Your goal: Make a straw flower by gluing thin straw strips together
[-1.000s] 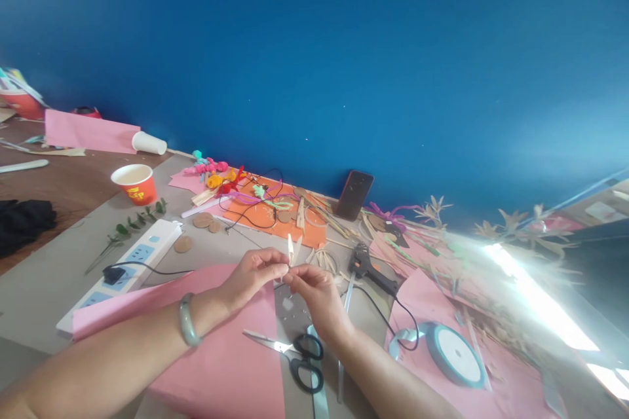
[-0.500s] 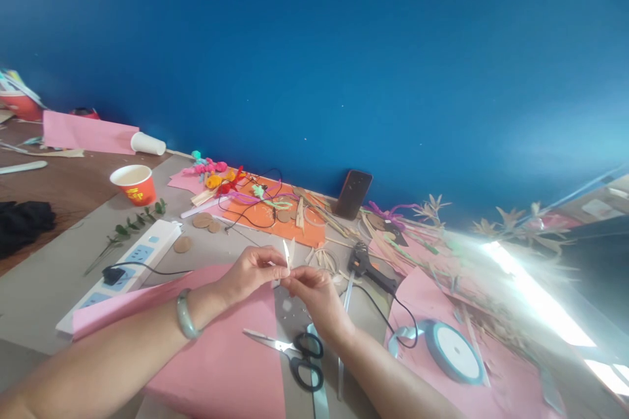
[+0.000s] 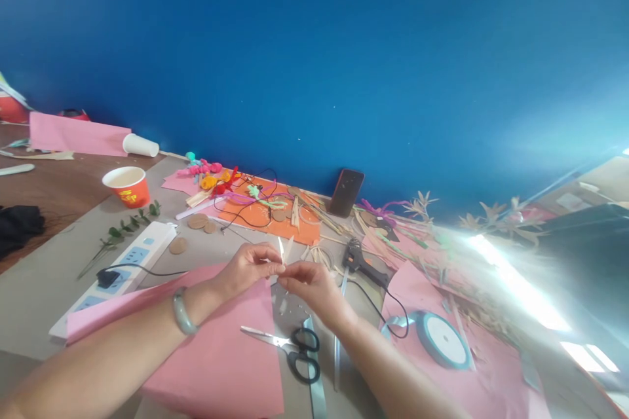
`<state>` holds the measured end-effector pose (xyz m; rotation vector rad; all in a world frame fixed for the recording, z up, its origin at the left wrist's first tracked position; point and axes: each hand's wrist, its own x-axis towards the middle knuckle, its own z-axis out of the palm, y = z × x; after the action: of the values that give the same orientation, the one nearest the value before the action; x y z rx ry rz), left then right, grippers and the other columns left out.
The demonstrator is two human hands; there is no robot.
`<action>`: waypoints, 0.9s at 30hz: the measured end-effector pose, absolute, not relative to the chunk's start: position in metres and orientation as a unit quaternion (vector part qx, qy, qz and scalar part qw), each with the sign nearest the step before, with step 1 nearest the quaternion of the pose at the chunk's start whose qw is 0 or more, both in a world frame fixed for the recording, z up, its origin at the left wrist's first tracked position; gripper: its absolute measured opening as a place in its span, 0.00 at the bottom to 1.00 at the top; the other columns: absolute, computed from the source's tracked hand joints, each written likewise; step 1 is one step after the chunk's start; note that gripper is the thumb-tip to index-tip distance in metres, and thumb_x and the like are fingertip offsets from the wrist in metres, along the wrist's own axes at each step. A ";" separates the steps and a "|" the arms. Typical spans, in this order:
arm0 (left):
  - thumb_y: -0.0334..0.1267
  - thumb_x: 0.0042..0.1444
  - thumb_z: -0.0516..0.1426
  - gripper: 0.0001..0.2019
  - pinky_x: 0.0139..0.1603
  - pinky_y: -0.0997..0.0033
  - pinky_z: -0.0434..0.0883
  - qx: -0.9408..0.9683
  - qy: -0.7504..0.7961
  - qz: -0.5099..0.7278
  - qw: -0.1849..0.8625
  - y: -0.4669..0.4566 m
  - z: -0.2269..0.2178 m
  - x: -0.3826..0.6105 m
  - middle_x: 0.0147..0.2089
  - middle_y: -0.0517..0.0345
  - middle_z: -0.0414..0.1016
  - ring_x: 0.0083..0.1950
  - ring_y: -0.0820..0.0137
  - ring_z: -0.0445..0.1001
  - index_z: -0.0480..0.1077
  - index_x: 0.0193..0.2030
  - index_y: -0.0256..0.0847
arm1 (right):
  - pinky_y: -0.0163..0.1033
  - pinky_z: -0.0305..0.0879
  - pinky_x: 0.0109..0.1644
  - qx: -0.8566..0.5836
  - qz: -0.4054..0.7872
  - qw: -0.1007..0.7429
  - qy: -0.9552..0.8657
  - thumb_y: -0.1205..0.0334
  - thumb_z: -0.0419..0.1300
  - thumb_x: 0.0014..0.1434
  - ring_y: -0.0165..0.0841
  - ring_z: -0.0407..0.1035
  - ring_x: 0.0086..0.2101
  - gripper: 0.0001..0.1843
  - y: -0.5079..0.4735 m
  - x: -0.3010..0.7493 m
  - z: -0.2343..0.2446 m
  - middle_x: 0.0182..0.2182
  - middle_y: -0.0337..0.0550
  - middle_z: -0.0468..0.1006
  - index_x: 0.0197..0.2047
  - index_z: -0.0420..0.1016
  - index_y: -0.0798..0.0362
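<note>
My left hand (image 3: 248, 267) and my right hand (image 3: 310, 287) meet over the table, both pinching a small pale leaf-shaped strip (image 3: 282, 252) that stands up between the fingertips. A green bangle sits on my left wrist. Under the hands lies a pink paper sheet (image 3: 216, 360). Black-handled scissors (image 3: 289, 347) rest just in front of my right wrist.
A black glue gun (image 3: 361, 262) with its cord lies right of the hands, beside a ribbon spool (image 3: 439, 339). A white power strip (image 3: 122, 265), a red paper cup (image 3: 126, 184), an orange sheet (image 3: 268, 216) with craft bits and a dark phone (image 3: 346, 191) leaning on the blue wall stand behind.
The view has swung slightly, so everything sits a little lower and left. Both hands stay pinched on the pale strip, which has tilted a bit.
</note>
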<state>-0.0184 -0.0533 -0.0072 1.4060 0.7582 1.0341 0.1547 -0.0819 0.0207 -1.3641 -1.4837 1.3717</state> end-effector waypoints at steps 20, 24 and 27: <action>0.40 0.48 0.64 0.10 0.20 0.76 0.58 0.484 0.327 0.450 0.675 -0.054 -0.013 -0.015 0.28 0.53 0.78 0.20 0.78 0.65 0.74 0.28 0.34 | 0.34 0.63 0.34 -0.663 0.083 0.006 -0.744 0.70 0.58 0.51 0.34 0.74 0.32 0.10 -0.031 0.255 0.046 0.31 0.42 0.82 0.34 0.79 0.51; 0.41 0.49 0.64 0.10 0.20 0.77 0.59 0.487 0.329 0.448 0.674 -0.053 -0.015 -0.015 0.28 0.54 0.78 0.20 0.78 0.65 0.74 0.29 0.34 | 0.34 0.62 0.34 -0.642 0.085 0.016 -0.762 0.70 0.58 0.51 0.34 0.74 0.31 0.10 -0.028 0.253 0.042 0.30 0.42 0.82 0.34 0.80 0.52; 0.41 0.49 0.64 0.10 0.20 0.77 0.59 0.483 0.331 0.451 0.674 -0.053 -0.018 -0.015 0.28 0.54 0.78 0.20 0.79 0.65 0.74 0.29 0.34 | 0.33 0.61 0.33 -0.617 0.090 0.028 -0.781 0.70 0.57 0.51 0.33 0.73 0.30 0.10 -0.026 0.247 0.041 0.31 0.43 0.81 0.34 0.79 0.53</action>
<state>-0.0147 -0.0530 -0.0178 1.0860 0.7454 1.0141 0.2473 -0.0260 0.0412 -1.9058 -2.4107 0.2786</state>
